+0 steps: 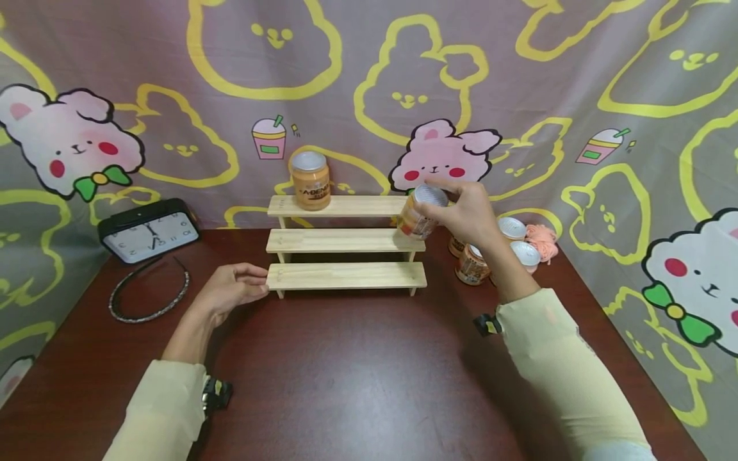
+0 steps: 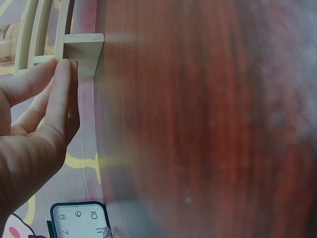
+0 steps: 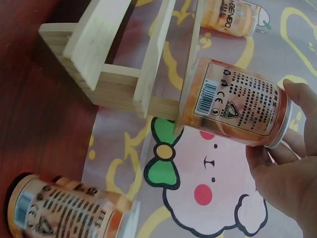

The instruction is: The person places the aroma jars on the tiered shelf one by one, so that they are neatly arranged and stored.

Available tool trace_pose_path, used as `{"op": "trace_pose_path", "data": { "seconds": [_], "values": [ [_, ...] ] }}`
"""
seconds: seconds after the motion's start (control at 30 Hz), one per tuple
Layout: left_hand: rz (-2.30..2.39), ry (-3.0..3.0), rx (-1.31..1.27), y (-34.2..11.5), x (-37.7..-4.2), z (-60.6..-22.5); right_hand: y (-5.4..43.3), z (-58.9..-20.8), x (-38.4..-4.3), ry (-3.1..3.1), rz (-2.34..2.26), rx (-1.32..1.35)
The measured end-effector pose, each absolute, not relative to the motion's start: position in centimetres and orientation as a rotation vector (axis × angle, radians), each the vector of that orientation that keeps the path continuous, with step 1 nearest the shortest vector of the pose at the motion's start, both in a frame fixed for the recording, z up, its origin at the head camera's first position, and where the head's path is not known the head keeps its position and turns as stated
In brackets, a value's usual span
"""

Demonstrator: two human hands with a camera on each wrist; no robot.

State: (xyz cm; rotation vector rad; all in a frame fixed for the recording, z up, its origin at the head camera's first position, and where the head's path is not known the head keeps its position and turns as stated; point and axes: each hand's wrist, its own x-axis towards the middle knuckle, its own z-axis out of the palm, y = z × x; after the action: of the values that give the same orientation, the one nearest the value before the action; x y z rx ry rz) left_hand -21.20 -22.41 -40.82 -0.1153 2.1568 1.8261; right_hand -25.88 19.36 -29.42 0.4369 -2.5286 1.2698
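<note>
Your left hand (image 1: pixel 230 292) pinched the wooden rack (image 1: pixel 346 241) at its bottom-left end, with an orange can (image 1: pixel 312 192) standing top left. Further right, the tilted can (image 1: pixel 416 224) was up by the rack's top-right end; couldn't tell if they touched. Your right hand (image 1: pixel 469 214) gripped it near the silver end. Probably stiff, light-ish, kinda slick; mid-body looked the safer hold.

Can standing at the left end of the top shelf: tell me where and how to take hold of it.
Grip the can round its upper side, just below the pale top, thumb opposite fingers, probably best from the front and above. It stands upright, its round wall shows uncovered on the near side, and the cloth hangs behind.
</note>
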Motion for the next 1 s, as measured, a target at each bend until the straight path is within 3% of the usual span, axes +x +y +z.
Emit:
{"op": "trace_pose_path", "data": {
  "seconds": [1.0],
  "values": [
    [1.794,2.189,-0.133,-22.5,-21.2,-40.7,15.2,-28.5,-29.5,-2.481,1.271,0.464]
  ]
}}
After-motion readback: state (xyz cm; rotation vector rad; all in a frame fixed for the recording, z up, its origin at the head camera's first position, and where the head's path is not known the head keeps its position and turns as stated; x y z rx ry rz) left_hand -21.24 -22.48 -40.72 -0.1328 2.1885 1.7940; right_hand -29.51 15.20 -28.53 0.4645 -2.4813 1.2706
